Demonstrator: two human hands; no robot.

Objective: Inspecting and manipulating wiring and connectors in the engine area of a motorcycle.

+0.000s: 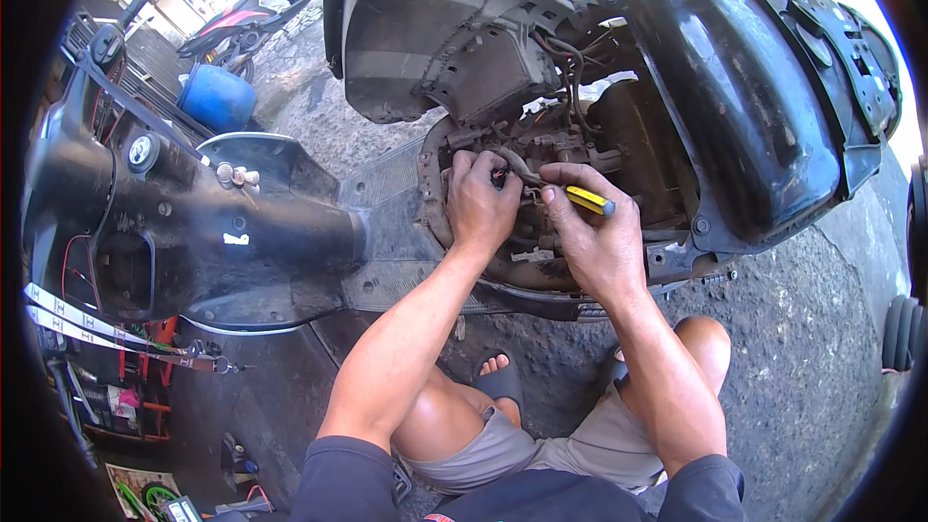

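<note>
My right hand (601, 237) is closed around a small screwdriver with a yellow and black handle (590, 199). The screwdriver's tip end points left into the engine bay, and its very tip is too small to make out. Close by on the left, my left hand (480, 201) is closed with the fingertips pinched on a small dark part (500, 176) that shows a reddish spot. A grey hose or sleeved cable (517, 166) runs between the two hands. Around them lies the scooter's dusty, exposed engine bay (549, 147).
Above my hands the scooter's storage box (449, 34) is tilted up. A black tank (744, 111) lies at the right. The front body (232, 232), with keys (238, 176), extends left. Farther back are a blue barrel (217, 99) and another motorbike (246, 24).
</note>
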